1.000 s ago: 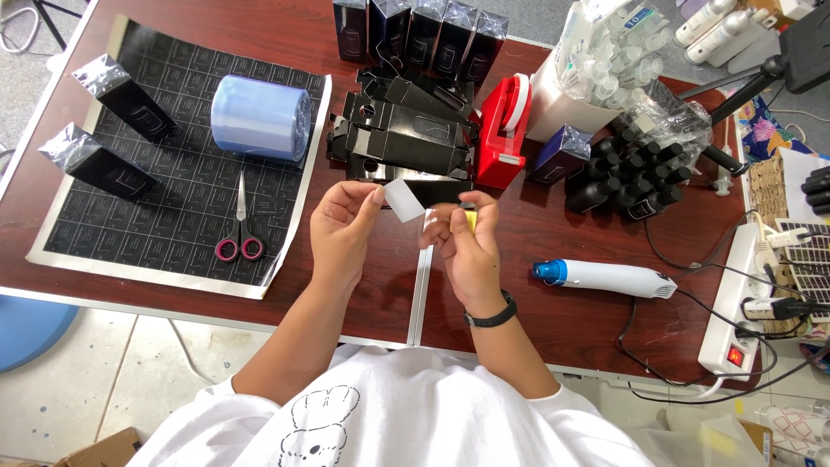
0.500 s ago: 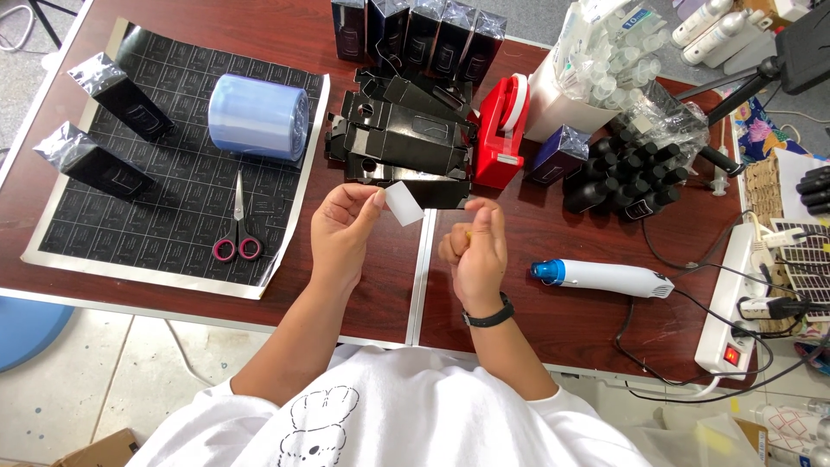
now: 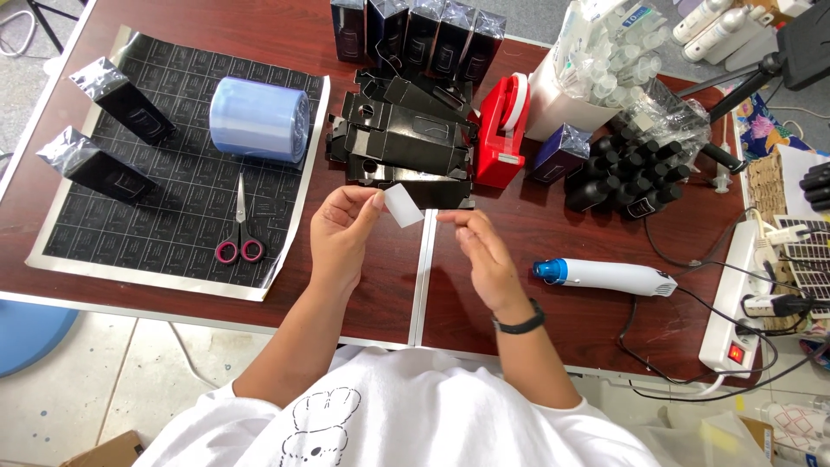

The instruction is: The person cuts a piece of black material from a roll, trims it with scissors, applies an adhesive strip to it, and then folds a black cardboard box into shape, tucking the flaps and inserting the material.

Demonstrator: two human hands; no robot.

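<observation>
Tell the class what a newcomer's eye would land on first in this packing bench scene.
First, the left hand pinching a small white translucent strip above the table's centre seam, with the right hand open just beside it. Next, the bright red tape dispenser behind the hands, next to a heap of flat black cartons. On the left, a pale blue film roll and pink-handled scissors lie on a black printed sheet.

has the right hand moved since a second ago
Yes. The right hand has drifted slightly toward the white heat tool, leaving the white strip to the left hand.
</observation>
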